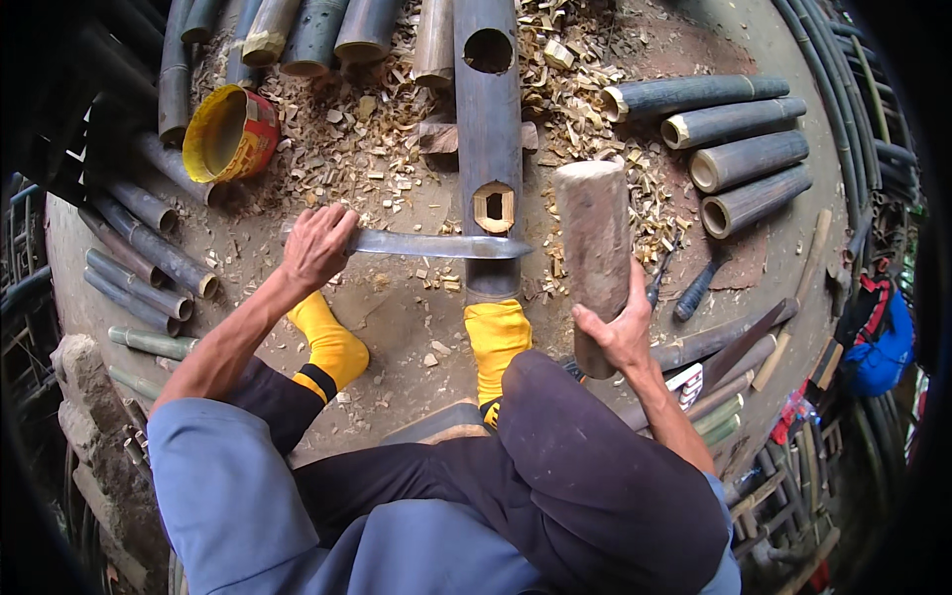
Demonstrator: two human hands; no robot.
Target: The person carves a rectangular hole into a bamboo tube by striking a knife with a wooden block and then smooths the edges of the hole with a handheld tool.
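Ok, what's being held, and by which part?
Left grip: the knife, by its handle end. Right grip: the wooden mallet, near its narrow end.

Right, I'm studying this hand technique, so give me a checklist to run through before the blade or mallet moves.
1. Left hand closed around the handle end of the blade: ok.
2. Right hand gripping the mallet: ok, upper part free.
3. Blade across the bamboo tube, just nearer than the nearer hole: ok; contact, cannot tell.
4. Tube lying over the wooden block: ok; steadiness, cannot tell.
5. Ground beside the tube free of wood chips: not ok, scattered both sides.
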